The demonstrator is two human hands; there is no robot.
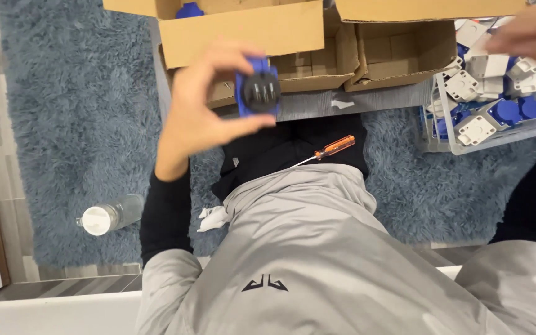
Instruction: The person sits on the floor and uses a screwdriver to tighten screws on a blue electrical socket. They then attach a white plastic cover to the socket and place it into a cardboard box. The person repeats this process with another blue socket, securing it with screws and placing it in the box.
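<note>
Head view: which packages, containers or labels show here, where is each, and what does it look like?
Cardboard boxes: top centre, brown, open flaps.
Clear plastic bin: upper right, holding blue and white parts.
Plastic bottle: lower left on the rug, lying down, clear, white cap.
No readable labels, signs or screens show.

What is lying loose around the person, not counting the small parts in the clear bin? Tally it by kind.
Cardboard boxes: 2 open ones visible, cut off at the top edge
Clear bins: 1
Screwdrivers: 1, orange handle
Plastic bottles: 1, on its side
Blue and black sockets: 1, held in the left hand
Total: 6
</note>
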